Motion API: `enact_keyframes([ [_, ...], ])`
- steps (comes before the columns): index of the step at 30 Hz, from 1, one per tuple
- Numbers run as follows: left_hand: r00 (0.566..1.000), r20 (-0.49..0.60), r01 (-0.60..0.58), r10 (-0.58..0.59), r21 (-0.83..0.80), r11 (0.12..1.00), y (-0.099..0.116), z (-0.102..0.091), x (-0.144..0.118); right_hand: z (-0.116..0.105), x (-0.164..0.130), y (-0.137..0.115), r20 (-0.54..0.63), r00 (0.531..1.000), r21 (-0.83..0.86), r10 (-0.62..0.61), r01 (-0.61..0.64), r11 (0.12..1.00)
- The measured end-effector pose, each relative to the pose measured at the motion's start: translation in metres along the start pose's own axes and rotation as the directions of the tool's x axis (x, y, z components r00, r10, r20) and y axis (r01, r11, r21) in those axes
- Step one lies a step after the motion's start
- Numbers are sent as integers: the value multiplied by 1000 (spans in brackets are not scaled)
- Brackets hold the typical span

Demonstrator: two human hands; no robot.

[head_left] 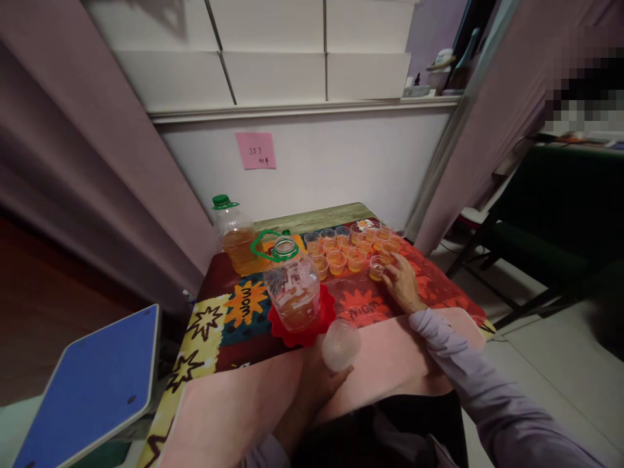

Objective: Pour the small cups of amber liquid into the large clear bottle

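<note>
My left hand (322, 377) is wrapped round a translucent plastic cup (341, 346) near the table's front edge; whether more cups are nested under it I cannot tell. With its fingers on the rim, my right hand (403, 285) grips a small clear cup (376, 270) of amber liquid at the group's right front. Several similar cups (336, 262), many with amber liquid in them, stand close together behind it. Left of them, an uncapped clear jug (292, 292) with a green handle sits in a red scalloped basin (327, 311), a little liquid inside.
Behind the jug stands another large jug (238, 250), green-capped and partly full of amber liquid. A patterned cloth (209, 322) and a pink mat (234, 403) cover the table. A blue board (97, 383) lies at left; a dark chair (536, 227) stands at right.
</note>
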State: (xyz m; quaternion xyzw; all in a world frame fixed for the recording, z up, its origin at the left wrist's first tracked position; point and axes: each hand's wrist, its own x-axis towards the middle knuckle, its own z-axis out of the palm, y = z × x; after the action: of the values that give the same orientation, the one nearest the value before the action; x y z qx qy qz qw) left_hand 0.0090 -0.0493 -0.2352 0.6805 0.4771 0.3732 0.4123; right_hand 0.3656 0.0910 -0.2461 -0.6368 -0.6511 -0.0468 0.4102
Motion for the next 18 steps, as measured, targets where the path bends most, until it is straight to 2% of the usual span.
enact_keyframes([
  [2,1000,9,-12,12,0,1000,2,-1,1,0,-7,0,-20,998,82,59,-57,995],
  [4,1000,18,-24,24,-6,1000,5,-2,1,4,-10,-1,-16,984,168,180,-175,970],
  [7,999,14,-29,29,0,1000,9,-2,1,13,-7,-4,71,925,291,374,-378,879],
  [9,1000,10,-25,25,11,1000,11,-2,1,19,-3,-7,125,892,341,434,-449,826],
  [15,1000,14,-7,6,16,1000,12,-1,1,19,21,-12,104,890,340,444,-451,825],
  [18,1000,20,-6,6,23,1000,11,0,1,12,40,-15,83,919,278,385,-392,877],
])
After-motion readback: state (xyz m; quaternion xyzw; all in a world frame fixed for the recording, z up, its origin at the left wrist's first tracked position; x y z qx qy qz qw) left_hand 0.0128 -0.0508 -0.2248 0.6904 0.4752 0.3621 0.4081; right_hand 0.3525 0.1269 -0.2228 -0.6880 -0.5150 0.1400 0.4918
